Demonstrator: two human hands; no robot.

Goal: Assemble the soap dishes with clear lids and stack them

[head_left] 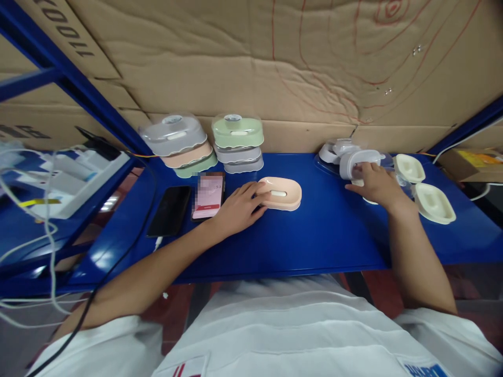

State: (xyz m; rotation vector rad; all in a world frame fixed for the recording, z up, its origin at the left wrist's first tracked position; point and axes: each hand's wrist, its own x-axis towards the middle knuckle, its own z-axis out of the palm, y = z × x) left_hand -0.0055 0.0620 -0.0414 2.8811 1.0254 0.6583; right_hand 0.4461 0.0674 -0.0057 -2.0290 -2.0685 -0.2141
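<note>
A peach oval soap dish (290, 195) with a pale slot in its middle lies on the blue table. My left hand (243, 207) grips its left end, fingers over the far rim and thumb at the near side. To the right, my right hand (373, 183) is closed on a pale grey oval dish (346, 166) at the front of a small cluster of grey and clear pieces (334, 149). Part of that dish is hidden by the fingers. Two cream oval dishes (434, 203) sit just right of my right hand.
Two stacks of grey, peach and green dishes with clear lids, the left stack (176, 141) and the right stack (238, 139), stand by the cardboard wall (220, 63). Two phones lie left of my left hand, one dark (168, 212), one lit (207, 196). Cables (51, 246) hang at left.
</note>
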